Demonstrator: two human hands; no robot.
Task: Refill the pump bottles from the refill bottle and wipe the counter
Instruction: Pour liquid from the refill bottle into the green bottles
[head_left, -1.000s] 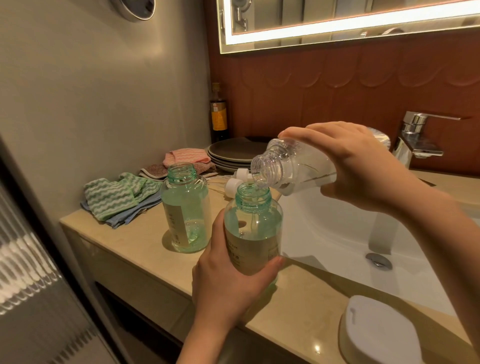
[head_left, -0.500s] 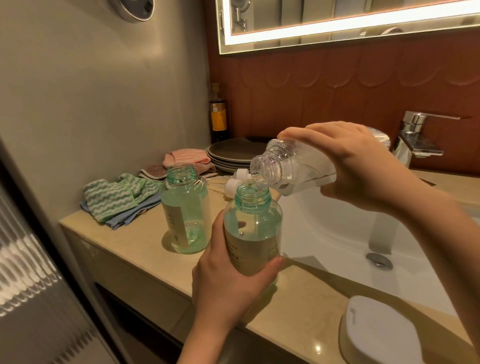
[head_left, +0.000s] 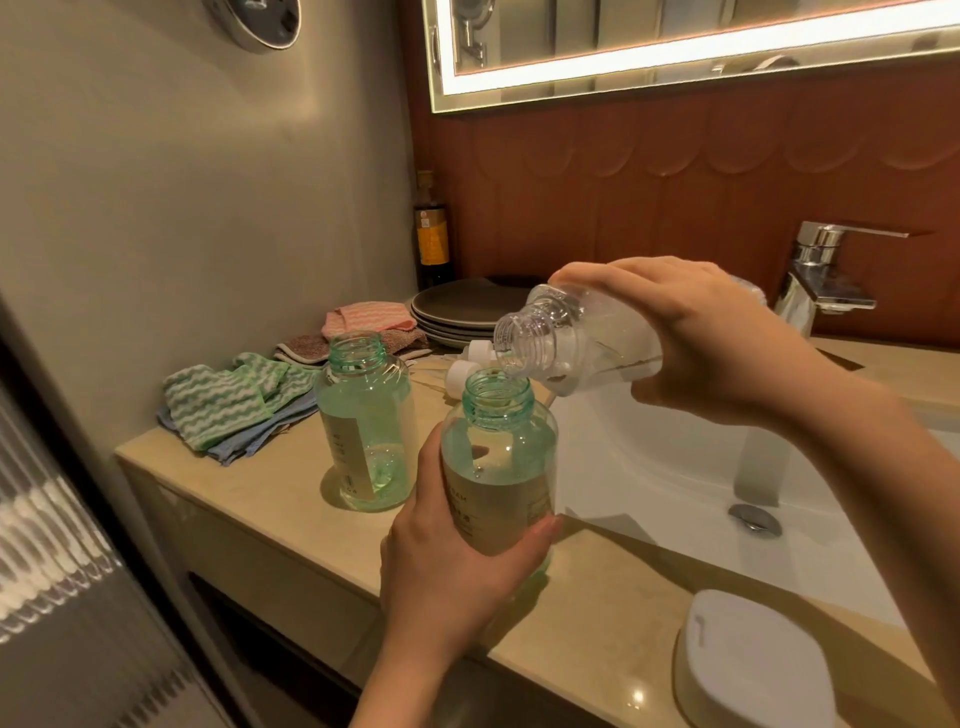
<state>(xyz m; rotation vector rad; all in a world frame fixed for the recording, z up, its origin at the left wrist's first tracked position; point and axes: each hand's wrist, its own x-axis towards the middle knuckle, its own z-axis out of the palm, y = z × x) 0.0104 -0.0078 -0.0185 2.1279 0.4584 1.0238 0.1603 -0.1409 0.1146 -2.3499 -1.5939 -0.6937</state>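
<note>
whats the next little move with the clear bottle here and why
Probably tip the clear plastic refill bottle in the right hand slightly steeper: its mouth is right above the open neck of the green-tinted pump bottle that the left hand grips, and that bottle looks well short of full.

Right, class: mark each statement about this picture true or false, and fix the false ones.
1. The right hand tips the refill bottle over the near bottle. True.
2. The left hand grips the far bottle. False: it grips the near bottle; the far bottle stands free on the counter.
3. The far bottle wears its pump. False: its neck is open.
4. Plates are stacked at the back. True.
5. The cloths lie right of the bottles. False: left.
</note>
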